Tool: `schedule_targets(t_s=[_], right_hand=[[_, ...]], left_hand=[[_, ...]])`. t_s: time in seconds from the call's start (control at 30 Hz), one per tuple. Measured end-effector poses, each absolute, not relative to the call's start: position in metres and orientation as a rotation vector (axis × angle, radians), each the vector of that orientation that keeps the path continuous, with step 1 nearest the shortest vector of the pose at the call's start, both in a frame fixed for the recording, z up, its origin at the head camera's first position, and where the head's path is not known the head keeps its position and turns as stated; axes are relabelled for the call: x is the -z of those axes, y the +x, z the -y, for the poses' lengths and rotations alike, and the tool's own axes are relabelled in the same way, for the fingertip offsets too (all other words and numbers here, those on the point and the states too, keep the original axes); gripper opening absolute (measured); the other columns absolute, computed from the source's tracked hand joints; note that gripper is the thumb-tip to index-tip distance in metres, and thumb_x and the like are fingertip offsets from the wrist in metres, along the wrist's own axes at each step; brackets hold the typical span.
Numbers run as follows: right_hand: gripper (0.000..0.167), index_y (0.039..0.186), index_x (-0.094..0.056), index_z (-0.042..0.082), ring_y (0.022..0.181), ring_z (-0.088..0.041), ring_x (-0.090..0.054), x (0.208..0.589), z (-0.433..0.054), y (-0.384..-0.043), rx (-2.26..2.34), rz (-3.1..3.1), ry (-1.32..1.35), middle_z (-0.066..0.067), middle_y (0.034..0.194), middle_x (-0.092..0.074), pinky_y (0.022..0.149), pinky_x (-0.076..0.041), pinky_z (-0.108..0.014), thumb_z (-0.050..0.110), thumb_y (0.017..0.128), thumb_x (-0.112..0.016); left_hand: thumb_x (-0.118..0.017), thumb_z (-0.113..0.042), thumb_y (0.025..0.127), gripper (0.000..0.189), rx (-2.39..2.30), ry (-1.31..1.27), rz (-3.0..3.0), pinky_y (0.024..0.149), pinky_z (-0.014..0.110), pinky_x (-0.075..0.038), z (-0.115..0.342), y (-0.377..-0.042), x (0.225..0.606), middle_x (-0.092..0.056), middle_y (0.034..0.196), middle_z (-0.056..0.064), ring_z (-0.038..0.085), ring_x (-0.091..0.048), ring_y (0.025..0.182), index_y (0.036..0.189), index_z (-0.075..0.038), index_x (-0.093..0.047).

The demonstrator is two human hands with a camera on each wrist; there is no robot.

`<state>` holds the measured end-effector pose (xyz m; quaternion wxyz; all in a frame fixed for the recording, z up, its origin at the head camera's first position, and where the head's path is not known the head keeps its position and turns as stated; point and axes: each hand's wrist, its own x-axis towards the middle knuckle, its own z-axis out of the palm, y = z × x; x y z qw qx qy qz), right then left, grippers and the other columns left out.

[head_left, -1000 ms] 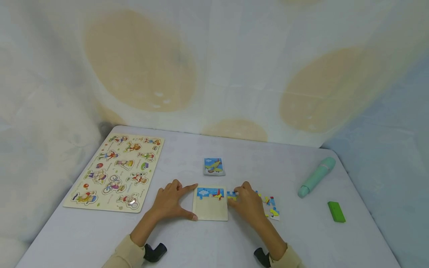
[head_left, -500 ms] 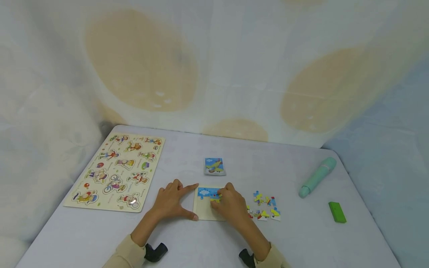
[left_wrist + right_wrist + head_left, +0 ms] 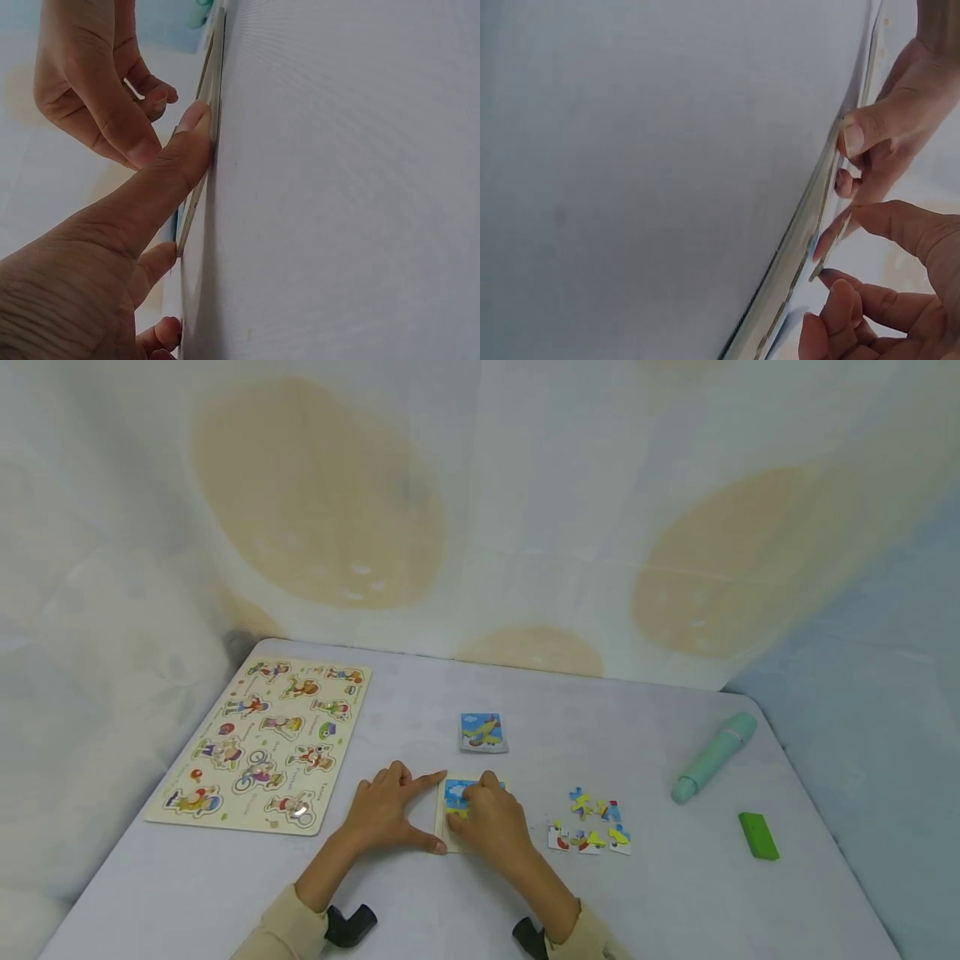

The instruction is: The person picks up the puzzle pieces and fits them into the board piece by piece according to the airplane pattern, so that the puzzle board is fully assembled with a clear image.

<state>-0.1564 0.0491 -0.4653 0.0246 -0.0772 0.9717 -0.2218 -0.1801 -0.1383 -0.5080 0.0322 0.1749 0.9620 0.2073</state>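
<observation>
A small square puzzle board (image 3: pixel 442 828) lies on the table before me, with blue sky pieces (image 3: pixel 457 790) along its far side. My left hand (image 3: pixel 386 808) rests at the board's left edge, thumb and index finger spread straight to its two corners. Over the board, my right hand (image 3: pixel 491 818) pinches a puzzle piece (image 3: pixel 831 247) between thumb and index finger. The right wrist view shows that piece edge-on, tilted just above the board. The hand hides much of the board in the head view. Loose puzzle pieces (image 3: pixel 588 838) with yellow and red parts lie to the right.
Behind the board sits a small airplane picture card (image 3: pixel 483 732). A large wooden peg puzzle (image 3: pixel 281 727) with several figures lies at the left. On the right are a mint-green cylinder (image 3: pixel 714 757) and a green block (image 3: pixel 758 836). A curtain (image 3: pixel 540 527) hangs behind the table.
My right hand took a puzzle piece from beside the board and carried it left, over the board toward its left part. The left hand has stayed at the board's edge.
</observation>
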Motion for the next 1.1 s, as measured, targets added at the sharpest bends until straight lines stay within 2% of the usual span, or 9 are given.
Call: schedule_targets(t_s=[0.27, 0.4, 0.6, 0.67, 0.73, 0.83, 0.9, 1.03, 1.1], right_hand=[[0.044, 0.105, -0.074, -0.005, 0.07, -0.014, -0.051, 0.47, -0.042, -0.157, 0.646, -2.993, -0.249, -0.007, 0.091, -0.053, 0.065, -0.05, -0.025, 0.029, 0.08, -0.084], [0.05, 0.111, -0.072, -0.005, 0.071, -0.014, -0.052, 0.468, -0.043, -0.153, 0.577, -3.027, -0.28, -0.01, 0.096, -0.056, 0.067, -0.052, -0.027, 0.034, 0.081, -0.082], [0.054, 0.123, -0.07, 0.007, 0.067, -0.014, -0.048, 0.464, -0.054, -0.139, 0.353, -3.073, -0.435, -0.008, 0.096, -0.055, 0.063, -0.046, -0.027, 0.043, 0.083, -0.078], [0.054, 0.126, -0.069, 0.014, 0.073, -0.017, -0.054, 0.464, -0.059, -0.135, 0.284, -3.064, -0.494, -0.009, 0.099, -0.055, 0.066, -0.047, -0.031, 0.045, 0.083, -0.078], [0.056, 0.129, -0.068, 0.018, 0.087, -0.023, -0.063, 0.464, -0.062, -0.131, 0.229, -3.05, -0.538, -0.016, 0.112, -0.059, 0.074, -0.052, -0.037, 0.047, 0.083, -0.077], [0.058, 0.133, -0.065, 0.023, 0.107, -0.034, -0.064, 0.465, -0.064, -0.127, 0.155, -3.034, -0.59, -0.025, 0.128, -0.056, 0.083, -0.053, -0.047, 0.05, 0.083, -0.075], [0.059, 0.135, -0.063, 0.024, 0.107, -0.035, -0.064, 0.467, -0.065, -0.124, 0.101, -3.028, -0.608, -0.025, 0.129, -0.055, 0.084, -0.052, -0.049, 0.052, 0.084, -0.072], [0.058, 0.135, -0.063, 0.023, 0.099, -0.031, -0.064, 0.47, -0.064, -0.122, 0.028, -3.041, -0.64, -0.02, 0.12, -0.057, 0.08, -0.052, -0.047, 0.054, 0.087, -0.068], [0.057, 0.136, -0.063, 0.023, 0.1, -0.032, -0.064, 0.47, -0.064, -0.123, 0.028, -3.038, -0.644, -0.021, 0.122, -0.057, 0.08, -0.052, -0.048, 0.056, 0.089, -0.065]], left_hand=[[-0.082, -0.076, 0.049, 0.104, -0.651, 0.529, -2.961, 0.067, 0.034, -0.023, 0.139, -0.179, 0.508, -0.036, 0.092, -0.002, 0.014, -0.034, 0.081, 0.142, -0.039, -0.053], [-0.082, -0.076, 0.049, 0.104, -0.652, 0.523, -2.957, 0.067, 0.034, -0.023, 0.138, -0.179, 0.508, -0.035, 0.091, -0.002, 0.014, -0.034, 0.081, 0.142, -0.038, -0.053], [-0.081, -0.078, 0.049, 0.106, -0.636, 0.533, -2.963, 0.067, 0.034, -0.023, 0.138, -0.179, 0.507, -0.036, 0.092, -0.003, 0.014, -0.034, 0.081, 0.143, -0.039, -0.052], [-0.08, -0.078, 0.049, 0.106, -0.63, 0.537, -2.969, 0.067, 0.034, -0.024, 0.139, -0.179, 0.507, -0.036, 0.092, -0.002, 0.014, -0.035, 0.081, 0.143, -0.039, -0.052], [-0.08, -0.078, 0.049, 0.105, -0.625, 0.538, -2.97, 0.067, 0.034, -0.024, 0.139, -0.179, 0.507, -0.036, 0.092, -0.002, 0.014, -0.035, 0.081, 0.143, -0.039, -0.052], [-0.08, -0.078, 0.049, 0.105, -0.627, 0.543, -2.971, 0.067, 0.034, -0.024, 0.139, -0.18, 0.507, -0.037, 0.093, -0.002, 0.014, -0.036, 0.082, 0.143, -0.039, -0.052], [-0.081, -0.078, 0.049, 0.105, -0.63, 0.542, -2.969, 0.067, 0.034, -0.025, 0.139, -0.179, 0.506, -0.037, 0.093, -0.002, 0.014, -0.036, 0.083, 0.143, -0.039, -0.053], [-0.081, -0.077, 0.05, 0.104, -0.632, 0.541, -2.971, 0.068, 0.033, -0.025, 0.138, -0.179, 0.506, -0.037, 0.093, -0.002, 0.014, -0.036, 0.083, 0.142, -0.039, -0.053], [-0.081, -0.078, 0.049, 0.105, -0.63, 0.543, -2.974, 0.068, 0.033, -0.025, 0.138, -0.179, 0.506, -0.037, 0.093, -0.002, 0.014, -0.036, 0.083, 0.142, -0.038, -0.053]])
